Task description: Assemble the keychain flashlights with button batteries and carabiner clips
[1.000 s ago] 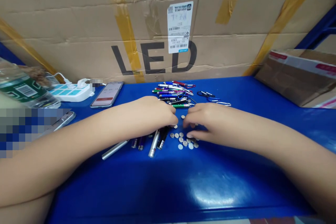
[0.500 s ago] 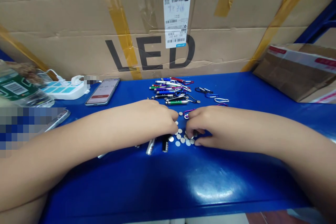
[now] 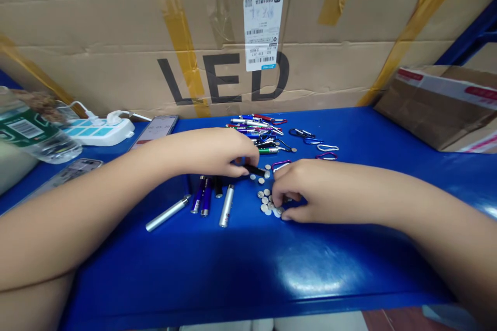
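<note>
My left hand [image 3: 217, 152] is raised a little above the blue table [image 3: 240, 269], its fingers closed on a small black pen-light tube [image 3: 255, 169]. My right hand [image 3: 306, 191] rests on the table with curled fingertips pinching among several small silver button cells [image 3: 266, 202]. A few loose tubes, silver, blue and purple [image 3: 209, 199], lie in a row below my left hand. A pile of coloured pen-lights [image 3: 258, 132] sits behind the hands.
Carabiner clips [image 3: 322, 147] lie right of the pile. A phone [image 3: 155, 129], a white power strip [image 3: 99, 132], a plastic bottle [image 3: 33, 132] and another phone [image 3: 68, 173] are at the left. A large "LED" carton [image 3: 233, 36] stands behind; a smaller box [image 3: 442, 103] at right.
My left hand has lifted up and back holding a black tube, uncovering the row of loose tubes. My right hand stays over the button cells.
</note>
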`<state>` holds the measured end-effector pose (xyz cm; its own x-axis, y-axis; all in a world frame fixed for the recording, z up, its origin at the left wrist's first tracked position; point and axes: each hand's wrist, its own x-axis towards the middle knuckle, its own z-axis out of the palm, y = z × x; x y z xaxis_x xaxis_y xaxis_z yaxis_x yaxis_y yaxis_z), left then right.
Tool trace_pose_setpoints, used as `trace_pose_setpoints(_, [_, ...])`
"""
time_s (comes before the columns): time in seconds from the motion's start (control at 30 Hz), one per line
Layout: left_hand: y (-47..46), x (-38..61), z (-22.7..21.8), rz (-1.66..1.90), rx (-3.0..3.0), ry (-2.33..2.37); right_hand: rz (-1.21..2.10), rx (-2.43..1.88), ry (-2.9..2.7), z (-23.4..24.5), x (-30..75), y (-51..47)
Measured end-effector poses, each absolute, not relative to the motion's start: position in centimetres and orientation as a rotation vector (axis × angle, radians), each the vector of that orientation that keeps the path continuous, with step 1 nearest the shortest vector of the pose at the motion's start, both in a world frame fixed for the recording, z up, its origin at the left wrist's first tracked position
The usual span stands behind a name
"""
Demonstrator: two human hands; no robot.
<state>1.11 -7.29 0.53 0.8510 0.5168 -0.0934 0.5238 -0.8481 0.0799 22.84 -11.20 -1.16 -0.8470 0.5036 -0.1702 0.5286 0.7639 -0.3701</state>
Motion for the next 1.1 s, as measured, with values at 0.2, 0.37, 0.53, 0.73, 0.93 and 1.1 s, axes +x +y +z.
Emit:
trace_pose_setpoints(0.2, [-5.8, 1.6, -1.6, 0.221, 2.754, 0.865, -0.612, 0.952, 3.066, -0.4, 23.1, -10.7])
trace_pose_setpoints(0.37, [-6.0, 2.0, -2.7, 0.303, 2.687, 0.898, -0.215, 1.284, 3.365, -0.4, 23.6, -9.4])
trace_pose_setpoints(0.53, [-5.9, 2.0, -3.1, 0.342, 2.689, 0.856, -0.146, 1.225, 3.398, -1.2, 23.6, -8.8])
trace_pose_setpoints(0.73, [-5.9, 1.9, -3.2, 0.338, 2.684, 0.851, -0.121, 1.212, 3.397, -1.4, 23.4, -8.8])
trace_pose_setpoints(0.93, [-5.9, 1.9, -3.2, 0.351, 2.663, 0.857, -0.120, 1.188, 3.383, -1.4, 23.4, -8.7])
trace_pose_setpoints(1.1, [-6.0, 1.9, -3.1, 0.330, 2.661, 0.874, -0.112, 1.171, 3.383, -1.6, 23.4, -8.7])
